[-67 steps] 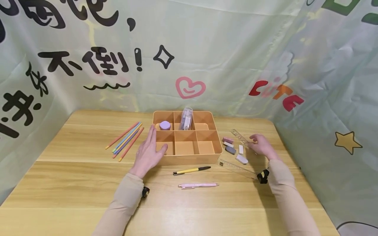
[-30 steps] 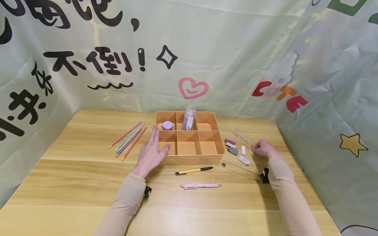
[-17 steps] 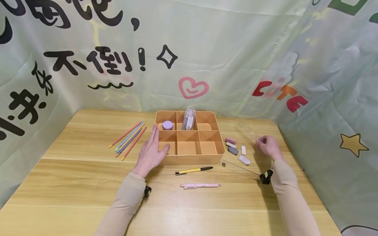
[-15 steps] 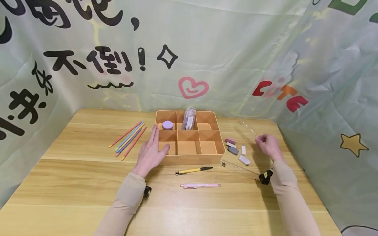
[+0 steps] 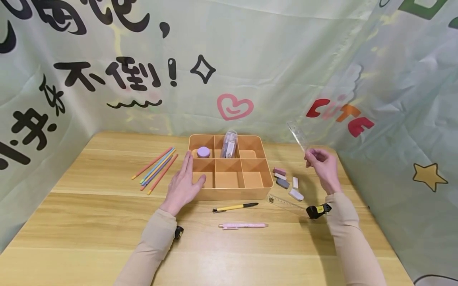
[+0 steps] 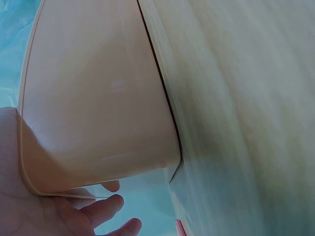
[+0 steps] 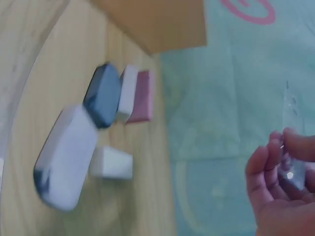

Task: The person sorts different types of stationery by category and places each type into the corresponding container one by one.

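Observation:
My right hand [image 5: 323, 166] pinches one end of a clear ruler [image 5: 297, 136] between thumb and fingers. The ruler is raised above the back right of the table and tilts up to the left. In the right wrist view the same clear ruler [image 7: 291, 105] stands out from the fingertips. My left hand [image 5: 181, 186] rests with straight fingers against the left side of an orange six-compartment box [image 5: 232, 194]. The left wrist view shows that hand [image 6: 59, 214] at the corner of the box's wall [image 6: 98, 98]. A second clear ruler [image 5: 286, 203] lies below my right hand.
Several erasers, among them a grey one [image 5: 282, 183] and a pink one [image 5: 279, 171], lie right of the box. The box holds a purple round-topped item [image 5: 203, 152] and a clear purple case [image 5: 229, 145]. Colored sticks [image 5: 155, 169], a yellow pen [image 5: 234, 207] and a pink pen [image 5: 243, 225] lie nearby.
My right hand has reached the clear ruler, pinched its near end and lifted it up off the table. The left hand has stayed at the box's left side.

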Demonstrator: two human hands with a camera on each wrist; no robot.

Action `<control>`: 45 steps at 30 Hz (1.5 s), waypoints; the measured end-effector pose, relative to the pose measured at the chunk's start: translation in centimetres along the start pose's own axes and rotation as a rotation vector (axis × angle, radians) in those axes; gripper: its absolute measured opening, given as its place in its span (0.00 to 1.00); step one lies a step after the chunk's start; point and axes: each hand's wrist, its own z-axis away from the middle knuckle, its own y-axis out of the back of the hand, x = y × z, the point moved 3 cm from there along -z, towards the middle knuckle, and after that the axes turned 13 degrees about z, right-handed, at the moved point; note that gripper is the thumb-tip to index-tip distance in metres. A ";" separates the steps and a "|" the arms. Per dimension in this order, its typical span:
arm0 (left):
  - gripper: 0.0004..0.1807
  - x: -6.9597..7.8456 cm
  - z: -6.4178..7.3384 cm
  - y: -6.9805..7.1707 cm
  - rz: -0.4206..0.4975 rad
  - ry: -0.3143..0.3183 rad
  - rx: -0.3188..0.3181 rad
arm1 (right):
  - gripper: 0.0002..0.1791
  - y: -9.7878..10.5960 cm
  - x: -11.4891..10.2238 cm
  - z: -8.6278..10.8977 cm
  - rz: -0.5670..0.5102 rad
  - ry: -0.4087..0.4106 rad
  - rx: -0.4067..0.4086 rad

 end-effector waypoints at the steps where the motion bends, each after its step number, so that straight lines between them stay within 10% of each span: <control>1: 0.48 0.0 0.0 0.0 0.000 -0.002 0.002 | 0.04 -0.1 -0.2 0.0 -0.091 -0.002 0.003; 10: 0.48 0.0 0.0 0.1 0.004 -0.015 0.015 | 0.05 -1.1 -2.4 -0.2 -0.245 0.048 -0.019; 28: 0.49 0.0 0.0 0.0 -0.008 -0.007 -0.008 | 0.07 -3.9 -6.4 -2.5 -0.118 0.119 -0.064; 45: 0.49 0.0 0.1 0.0 -0.001 -0.009 -0.009 | 0.19 -7.2 -7.7 -4.8 0.078 0.021 -0.152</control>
